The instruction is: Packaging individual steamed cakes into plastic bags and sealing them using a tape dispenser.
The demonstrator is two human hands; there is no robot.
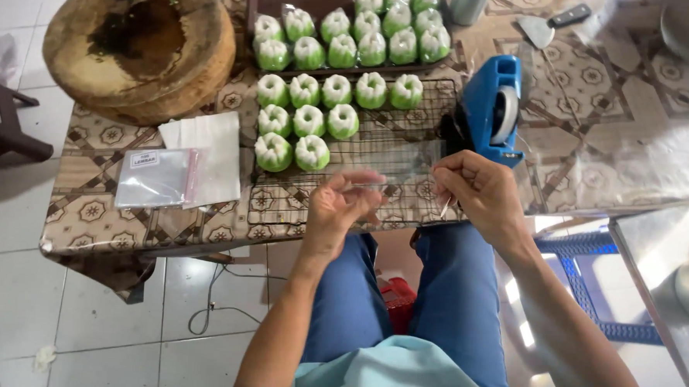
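Patterned table (96, 206): left hand (336, 212), right hand (480, 193) hold clear wrapper (396, 169).

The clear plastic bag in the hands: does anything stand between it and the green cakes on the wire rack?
Nothing visible does. Both hands hold the clear plastic bag above the wire rack, and the nearest green cakes sit just beyond its left end, with only bare rack between.

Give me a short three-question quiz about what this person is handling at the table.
1. True or false: both hands hold a clear plastic sleeve.
2. Which colour is the tape dispenser? A red, B blue, C yellow.
3. What do the green-and-white cakes nearest the hands sit on?

Key: 1 true: left hand and right hand pinch its near edge. 2 B. 3 a wire rack.
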